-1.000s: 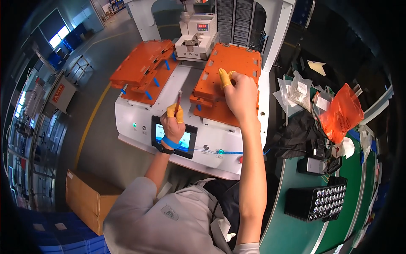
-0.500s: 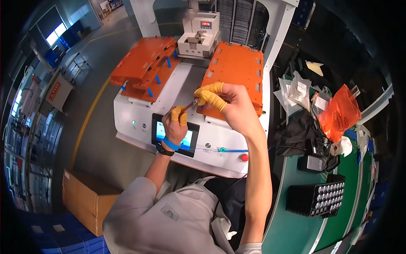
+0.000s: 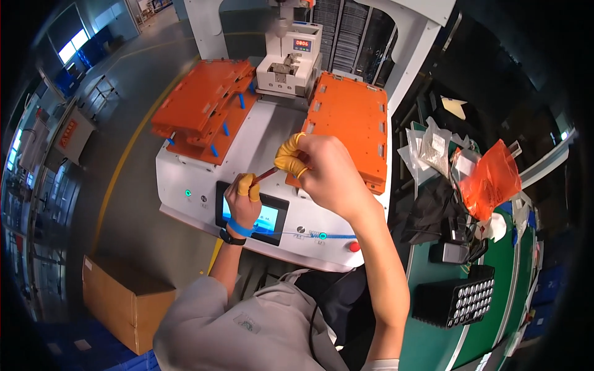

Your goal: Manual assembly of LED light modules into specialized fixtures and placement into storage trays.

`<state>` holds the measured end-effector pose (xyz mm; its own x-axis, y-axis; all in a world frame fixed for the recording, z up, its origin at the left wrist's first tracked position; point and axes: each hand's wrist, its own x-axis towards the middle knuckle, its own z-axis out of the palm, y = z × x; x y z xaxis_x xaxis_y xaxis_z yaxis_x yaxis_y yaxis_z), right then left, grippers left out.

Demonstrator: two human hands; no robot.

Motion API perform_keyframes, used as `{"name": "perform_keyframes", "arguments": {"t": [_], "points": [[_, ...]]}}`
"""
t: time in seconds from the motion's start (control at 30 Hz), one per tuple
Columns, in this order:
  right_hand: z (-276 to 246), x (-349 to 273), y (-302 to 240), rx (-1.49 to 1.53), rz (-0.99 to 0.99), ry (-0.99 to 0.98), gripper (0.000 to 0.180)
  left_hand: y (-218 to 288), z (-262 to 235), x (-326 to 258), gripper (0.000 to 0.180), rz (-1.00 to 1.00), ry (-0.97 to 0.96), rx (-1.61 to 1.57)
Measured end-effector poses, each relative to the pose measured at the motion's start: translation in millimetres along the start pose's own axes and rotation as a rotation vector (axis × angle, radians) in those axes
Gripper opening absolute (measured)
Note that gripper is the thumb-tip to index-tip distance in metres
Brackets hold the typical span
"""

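My left hand (image 3: 245, 203), with yellow finger cots, a blue strap and a black watch at the wrist, pinches the lower end of a thin dark reddish stick-like piece (image 3: 266, 175). My right hand (image 3: 322, 168), also in yellow finger cots, closes on its upper end. The piece slants up to the right between the two hands, above the white machine; its exact kind is too small to tell. Under my left hand a touchscreen (image 3: 268, 217) is partly hidden. An orange fixture plate (image 3: 352, 117) lies behind my right hand.
Another orange fixture (image 3: 201, 99) with blue posts stands on the left. At the back is a white screw feeder (image 3: 289, 68) with a red display, a driver bit above it. A red button (image 3: 354, 247) sits front right. The green bench (image 3: 433, 263) holds bags and a black tray (image 3: 455, 303).
The view has shifted slightly. Both hands have moved a little left and lower in the picture, and my right hand has turned. Both still hold the thin piece.
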<state>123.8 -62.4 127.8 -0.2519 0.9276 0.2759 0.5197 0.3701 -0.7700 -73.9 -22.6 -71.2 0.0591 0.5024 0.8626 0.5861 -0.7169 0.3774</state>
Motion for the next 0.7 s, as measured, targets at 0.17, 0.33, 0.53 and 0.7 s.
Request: {"name": "perform_keyframes", "arguments": {"t": [0.17,0.33,0.53,0.7], "points": [[-13,36,9,-0.338,-0.137,0.109,0.03,-20,6,-4,0.012,-0.265,-0.027,-0.066],[-56,87,37,-0.262,0.001,0.329,0.016,-32,32,-10,0.015,-0.408,-0.196,0.088],[-86,155,71,0.047,0.214,0.362,0.025,-35,34,-12,0.018,-0.482,-0.307,0.123],[-85,229,83,0.008,0.28,0.333,0.027,-38,28,-11,0.021,-0.454,-0.333,0.155]]}}
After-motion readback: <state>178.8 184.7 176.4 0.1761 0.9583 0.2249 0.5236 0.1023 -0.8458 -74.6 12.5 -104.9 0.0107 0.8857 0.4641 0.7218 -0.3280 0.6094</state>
